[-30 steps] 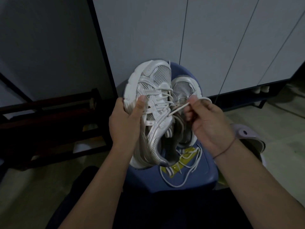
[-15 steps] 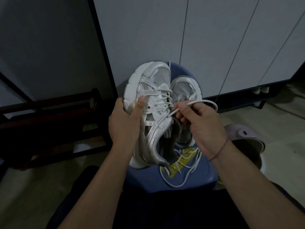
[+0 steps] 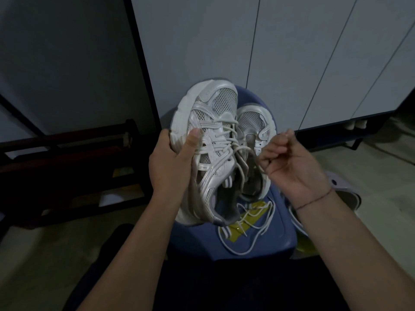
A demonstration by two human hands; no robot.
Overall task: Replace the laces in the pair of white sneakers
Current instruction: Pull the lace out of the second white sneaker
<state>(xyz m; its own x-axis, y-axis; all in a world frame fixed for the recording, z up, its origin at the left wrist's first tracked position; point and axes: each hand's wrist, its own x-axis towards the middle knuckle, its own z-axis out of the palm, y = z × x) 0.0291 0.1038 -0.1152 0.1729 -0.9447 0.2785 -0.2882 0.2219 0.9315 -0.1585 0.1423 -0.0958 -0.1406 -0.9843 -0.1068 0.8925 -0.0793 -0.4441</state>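
While the left hand (image 3: 170,162) is clasping the raised sneaker (image 3: 213,135) by its sole edge, with the thumb pressing on the upper, the right hand (image 3: 292,162) is pinching a strand of that shoe's lace (image 3: 244,150) in curled fingers just beside the top eyelets. Lace rows are crossing the lower eyelets; whether the strand is going in or coming out cannot be told. Behind, the second sneaker (image 3: 251,122) is lying on the blue stool (image 3: 265,248), seemingly showing bare eyelets. A loose lace (image 3: 242,253) is resting across a yellow wrapper (image 3: 234,235) there. On this evidence, both shoes are awaiting completion.
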